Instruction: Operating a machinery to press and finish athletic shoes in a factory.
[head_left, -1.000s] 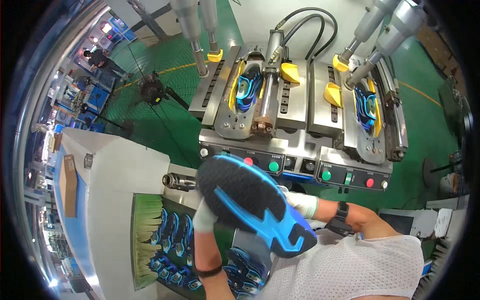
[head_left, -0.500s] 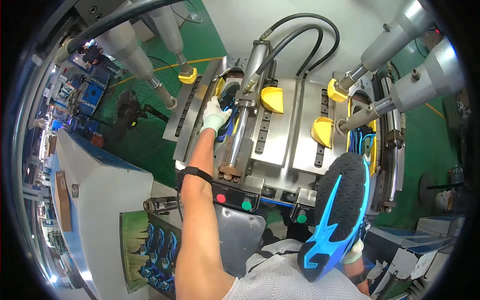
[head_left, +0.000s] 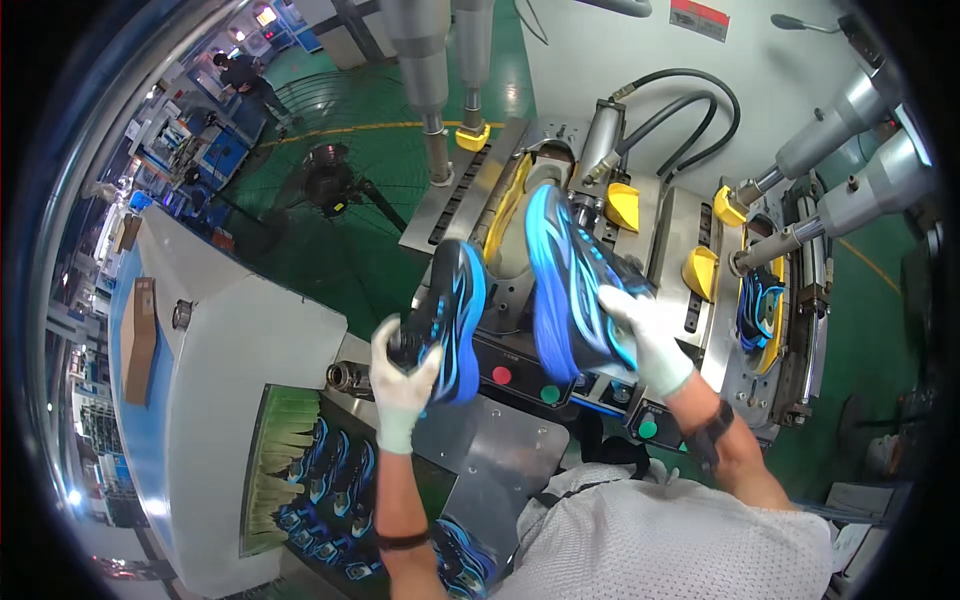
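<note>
My left-hand fingers [head_left: 415,372] are wrapped tight round the heel end of a blue-and-black sneaker [head_left: 452,318]; it stands nearly upright above my left hand [head_left: 403,385], sole facing right. My right-hand fingers [head_left: 625,305] clamp the side of a second blue sneaker [head_left: 568,280], blue sole facing left, toe up; my right hand [head_left: 648,335] sits on its right flank. Both shoes are in the air, side by side, just apart, in front of the sole press [head_left: 690,300]. Its left yellow mould [head_left: 515,215] sits right behind them. A third sneaker [head_left: 760,305] lies in the right-hand station. More blue shoes sit on the conveyor [head_left: 330,480] below my left forearm.
</note>
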